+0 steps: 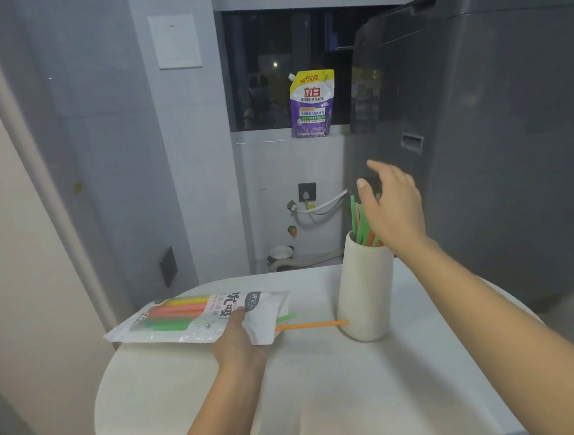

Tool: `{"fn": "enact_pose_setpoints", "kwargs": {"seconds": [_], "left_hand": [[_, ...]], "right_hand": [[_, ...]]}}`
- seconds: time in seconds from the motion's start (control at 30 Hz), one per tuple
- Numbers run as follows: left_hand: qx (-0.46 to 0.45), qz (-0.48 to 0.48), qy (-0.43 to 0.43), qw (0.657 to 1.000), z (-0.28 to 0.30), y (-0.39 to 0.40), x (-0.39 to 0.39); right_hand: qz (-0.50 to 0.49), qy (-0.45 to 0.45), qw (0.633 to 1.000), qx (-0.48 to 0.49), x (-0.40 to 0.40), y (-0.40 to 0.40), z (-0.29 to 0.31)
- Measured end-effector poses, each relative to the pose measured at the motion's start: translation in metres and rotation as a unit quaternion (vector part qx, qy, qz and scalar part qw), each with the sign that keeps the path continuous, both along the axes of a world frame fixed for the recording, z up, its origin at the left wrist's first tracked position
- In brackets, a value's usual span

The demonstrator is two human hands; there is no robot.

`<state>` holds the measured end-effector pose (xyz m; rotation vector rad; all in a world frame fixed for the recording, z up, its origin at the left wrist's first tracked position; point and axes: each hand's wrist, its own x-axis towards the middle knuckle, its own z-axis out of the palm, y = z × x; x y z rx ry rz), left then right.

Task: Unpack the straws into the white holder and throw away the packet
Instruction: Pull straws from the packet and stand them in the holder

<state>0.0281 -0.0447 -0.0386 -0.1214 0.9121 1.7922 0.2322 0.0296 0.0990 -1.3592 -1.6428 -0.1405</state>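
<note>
Glossy plastic packet (197, 318); matt ribbed white holder (365, 293); smooth matt table (326, 386)

Open tabletop fills the near half of the round white table (327, 403), with nothing lying between the two forearms. Farther back, the straw packet (197, 318) blocks the left side, pinned at its near edge by the left hand (239, 346). An orange straw (311, 325) and a green straw (285, 317) bridge the gap between packet and white holder (365, 293). The holder's mouth is crowded with upright straws (361, 221), and the right hand (393, 209) hangs spread just above them. A grey appliance (495, 132) walls off the right; a detergent pouch (311, 104) stands on the far sill.
</note>
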Motion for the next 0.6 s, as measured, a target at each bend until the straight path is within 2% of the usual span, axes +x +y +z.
{"fn": "enact_pose_setpoints", "kwargs": {"seconds": [0.07,0.13,0.2,0.33,0.47,0.53,0.6], "left_hand": [[-0.001,0.001,-0.001,1.0,0.0,0.001,-0.001],[0.002,-0.002,-0.002,1.0,0.0,0.001,-0.001],[0.002,-0.003,-0.003,1.0,0.0,0.001,-0.001],[-0.01,-0.006,-0.003,1.0,0.002,0.0,-0.001],[0.0,-0.006,-0.004,1.0,0.004,-0.002,-0.002],[0.01,-0.017,0.004,1.0,0.006,-0.003,-0.002],[0.019,-0.031,0.013,0.999,0.007,-0.005,-0.001]], "right_hand": [[0.012,-0.064,0.998,0.027,0.0,-0.004,-0.003],[0.014,-0.172,0.985,-0.01,0.0,-0.006,-0.01],[0.005,-0.217,0.975,-0.042,0.001,-0.007,-0.013],[0.012,-0.163,0.986,0.044,0.0,-0.02,-0.009],[0.086,-0.112,0.978,0.155,-0.011,-0.048,-0.025],[0.133,-0.088,0.98,0.118,-0.018,-0.061,-0.045],[0.153,-0.07,0.986,0.004,-0.025,-0.07,-0.067]]}}
